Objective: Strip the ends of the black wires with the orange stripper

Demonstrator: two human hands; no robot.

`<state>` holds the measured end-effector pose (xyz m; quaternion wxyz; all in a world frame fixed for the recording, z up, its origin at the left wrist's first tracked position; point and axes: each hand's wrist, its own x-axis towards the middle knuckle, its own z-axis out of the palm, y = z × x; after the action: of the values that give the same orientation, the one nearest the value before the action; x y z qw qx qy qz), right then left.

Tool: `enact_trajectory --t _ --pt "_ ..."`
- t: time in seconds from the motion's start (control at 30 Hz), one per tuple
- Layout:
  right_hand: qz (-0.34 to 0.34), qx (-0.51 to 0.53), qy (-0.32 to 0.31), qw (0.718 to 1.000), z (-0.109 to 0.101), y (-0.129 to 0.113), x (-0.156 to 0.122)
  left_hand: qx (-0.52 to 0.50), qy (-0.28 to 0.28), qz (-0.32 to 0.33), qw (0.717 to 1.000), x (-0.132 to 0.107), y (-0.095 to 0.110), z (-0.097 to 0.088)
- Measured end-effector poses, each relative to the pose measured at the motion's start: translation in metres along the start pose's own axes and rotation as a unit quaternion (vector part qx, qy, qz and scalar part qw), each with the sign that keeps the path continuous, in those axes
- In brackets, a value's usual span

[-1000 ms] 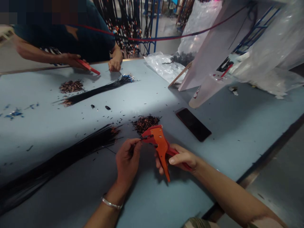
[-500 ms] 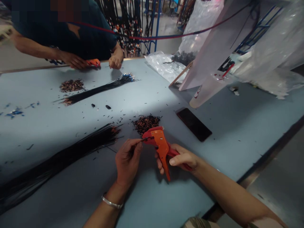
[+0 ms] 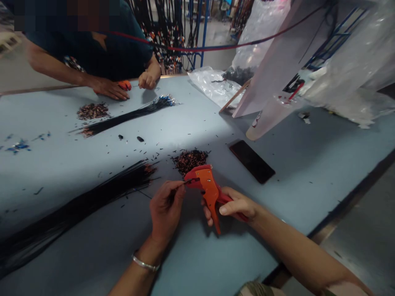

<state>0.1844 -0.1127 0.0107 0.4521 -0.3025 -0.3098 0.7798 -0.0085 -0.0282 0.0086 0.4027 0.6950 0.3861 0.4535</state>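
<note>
My right hand [image 3: 230,205] is closed around the handles of an orange and red wire stripper [image 3: 210,187], its jaws pointing left. Pinched between the thumb and fingers of my left hand [image 3: 166,207] is a thin black wire [image 3: 187,181], whose end reaches into those jaws. Just behind the tool lies a heap of black and copper wire scraps [image 3: 190,161]. To the left, a long bundle of black wires [image 3: 89,205] stretches over the table, with copper-coloured tips at its right end.
Across the table a co-worker's hand [image 3: 112,88] rests at another orange tool [image 3: 125,85]. Near it lie a second wire bundle [image 3: 123,117] and a scrap heap [image 3: 92,111]. A phone [image 3: 252,161], a plastic cup [image 3: 271,115] and plastic bags [image 3: 216,84] occupy the right side.
My hands, the wire and the stripper have hardly moved. The co-worker's hand by the orange tool has shifted right and flattened out; their other hand moved slightly left.
</note>
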Motion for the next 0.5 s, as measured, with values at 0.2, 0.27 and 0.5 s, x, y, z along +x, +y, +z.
enact_trajectory --t 0.2,0.27,0.5 --pt "-0.003 -0.003 0.014 1.000 -0.0005 0.0018 0.0001 0.003 -0.003 -0.009 1.000 0.0011 0.0037 0.0002" --pt "-0.005 -0.007 0.022 1.000 -0.0001 0.0023 -0.0002 -0.004 0.000 -0.008 1.000 0.0009 0.0040 0.0002" --pt "-0.018 -0.018 0.036 0.999 0.0030 0.0034 0.0011 -0.005 0.000 -0.018 1.000 0.0007 0.0005 -0.0004"
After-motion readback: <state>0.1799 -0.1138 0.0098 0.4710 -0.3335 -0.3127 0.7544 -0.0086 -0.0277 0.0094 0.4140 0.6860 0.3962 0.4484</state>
